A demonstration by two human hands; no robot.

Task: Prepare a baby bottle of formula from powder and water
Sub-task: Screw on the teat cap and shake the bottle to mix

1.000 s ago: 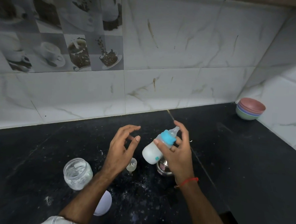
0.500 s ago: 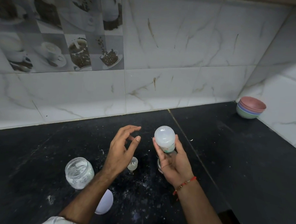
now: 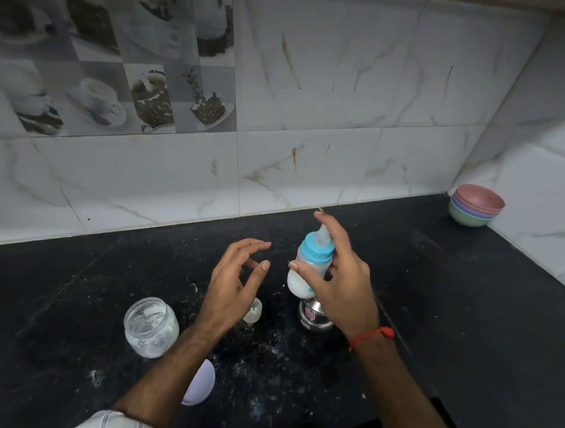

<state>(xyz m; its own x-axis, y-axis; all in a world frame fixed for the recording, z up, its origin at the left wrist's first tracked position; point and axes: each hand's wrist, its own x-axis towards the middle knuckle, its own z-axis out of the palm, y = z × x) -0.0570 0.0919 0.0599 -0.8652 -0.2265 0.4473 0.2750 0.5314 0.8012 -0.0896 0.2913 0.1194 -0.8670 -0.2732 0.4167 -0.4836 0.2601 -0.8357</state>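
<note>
My right hand (image 3: pixel 343 282) grips a small baby bottle (image 3: pixel 308 264) with a blue collar and clear teat, held above the black counter with the teat pointing up and away. White liquid fills its lower part. My left hand (image 3: pixel 235 280) hovers just left of the bottle, fingers spread and curled, holding nothing. A clear jar (image 3: pixel 151 326) with white powder stands open at the lower left, its pale lid (image 3: pixel 200 383) lying beside my left forearm. A small clear bottle cap (image 3: pixel 253 310) lies partly hidden under my left hand.
A small steel cup (image 3: pixel 311 316) stands below the bottle, partly hidden by my right hand. Stacked coloured bowls (image 3: pixel 476 206) sit in the far right corner. White powder is spilled on the black counter (image 3: pixel 466 305). Tiled walls close the back and right.
The bottle was base-up half a second ago and is teat-up again now; my right hand is swinging it back and forth. My left hand stayed almost still.
</note>
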